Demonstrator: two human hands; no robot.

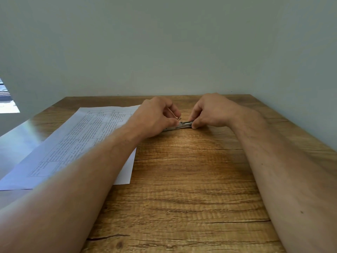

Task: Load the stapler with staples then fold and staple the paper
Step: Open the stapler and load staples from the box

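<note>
- Head view: a wooden counter (pixel 191 179) fills the lower half, butted against a plain pale wall (pixel 164 42) at 12 o'clock.
- A slim metal stapler (pixel 183 124) lies low on the counter, just above the middle of the frame, between the two hands; only a short silver stretch of it shows.
- The left hand (pixel 156 117) comes in from 7 o'clock; its fingers (pixel 176 122) are curled and pinch at the stapler's left end, where a small metallic piece sticks up. Whether that piece is a strip of staples or part of the stapler, I cannot tell.
- The right hand (pixel 211 112) comes in from 4 o'clock; its fingers (pixel 194 125) are curled and grasp the stapler's right end.
- A printed paper (pixel 73 143) with a table of text lies flat and unfolded on the counter at 9 o'clock, partly under the left forearm, apart from the stapler.
- A bright opening (pixel 7 101) shows at the far left edge, at 9 o'clock.
</note>
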